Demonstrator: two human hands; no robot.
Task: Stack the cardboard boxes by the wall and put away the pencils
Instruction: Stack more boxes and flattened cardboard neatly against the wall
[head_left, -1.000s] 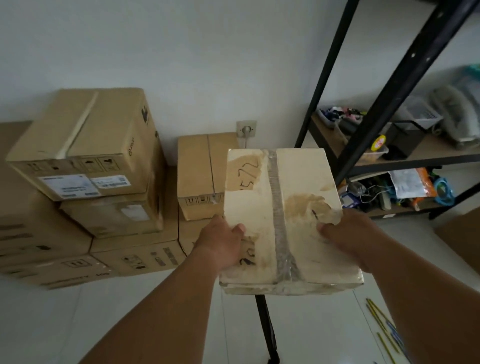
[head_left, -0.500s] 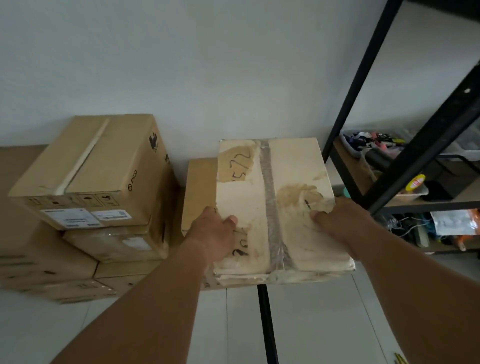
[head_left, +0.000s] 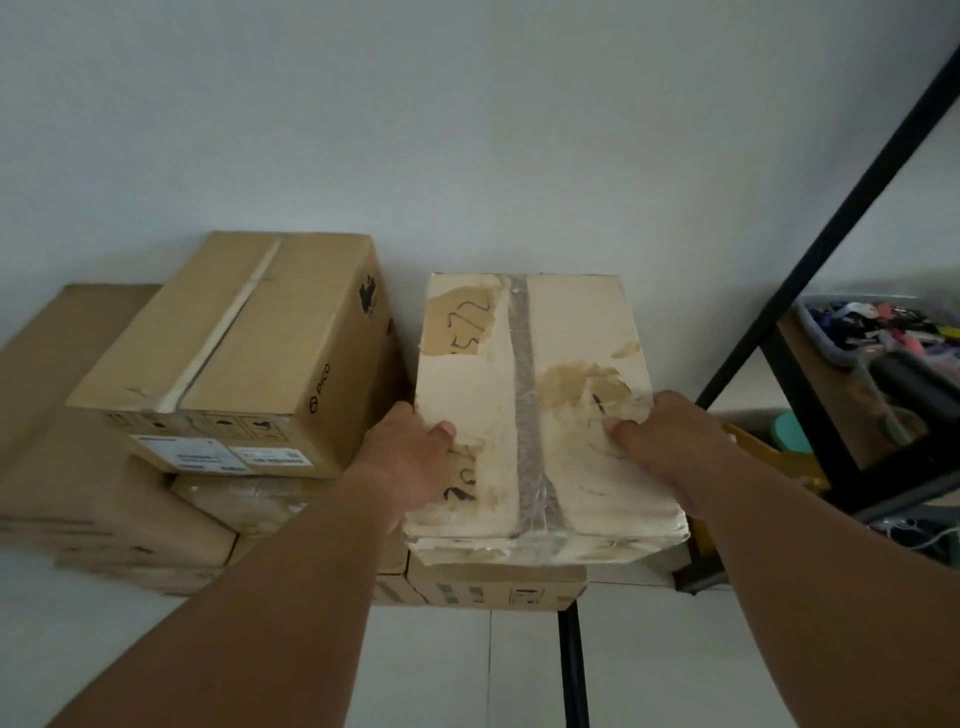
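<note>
The pale cardboard box, worn and closed with a strip of clear tape, is held in front of the white wall, directly above a lower brown box. It cannot be told if the two are touching. The left hand grips its left side and the right hand grips its right side. Each thumb is pressed flat on the top face, while the other fingers go round the edges and are hidden there. Some handwriting on the top is partly covered by the left hand.

Just beside the box, on the left, stands a stack of brown cardboard boxes against the wall; its lower boxes are blurred. On the right a black metal rack is cut off by the frame, with a grey bin of small colourful items, too blurred to name. The floor is of white tiles.
</note>
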